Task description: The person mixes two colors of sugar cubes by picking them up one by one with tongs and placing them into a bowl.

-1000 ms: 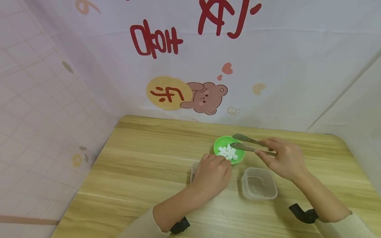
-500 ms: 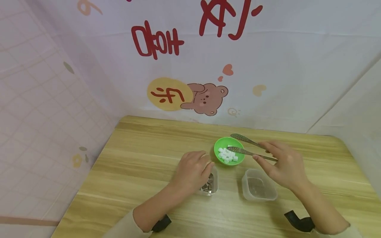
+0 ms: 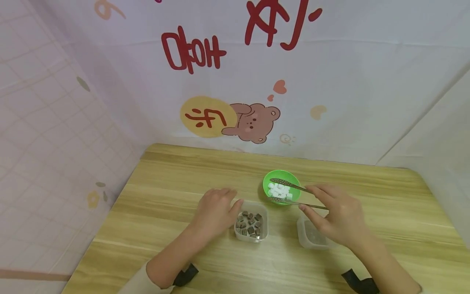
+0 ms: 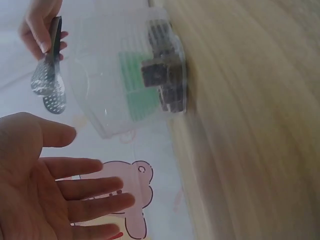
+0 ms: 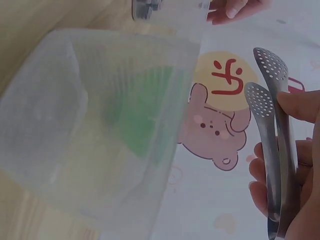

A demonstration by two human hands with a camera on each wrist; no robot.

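My right hand (image 3: pixel 341 216) holds metal tongs (image 3: pixel 291 185) with perforated tips, their arms spread above the green bowl (image 3: pixel 286 174). White cube-like pieces (image 3: pixel 280 192) lie in that bowl. To the left, a clear plastic container (image 3: pixel 266 222) holds several small dark brown cubes (image 3: pixel 251 230). My left hand (image 3: pixel 214 212) is beside this container's left side; in the left wrist view its fingers (image 4: pixel 95 207) extend loosely with nothing in them. Nothing shows between the tongs (image 5: pixel 274 125) in the right wrist view.
A second translucent container (image 3: pixel 311 237) stands at the right, partly hidden under my right hand. The wooden table (image 3: pixel 165 183) meets a white printed cloth backdrop (image 3: pixel 330 81) behind and at the sides. Black straps (image 3: pixel 186 275) sit at both wrists.
My left hand has moved left from the bowl's front edge, past the brown-cube container, uncovering it. My right hand has brought the tongs left and nearer, with their arms spread wider over the bowl.
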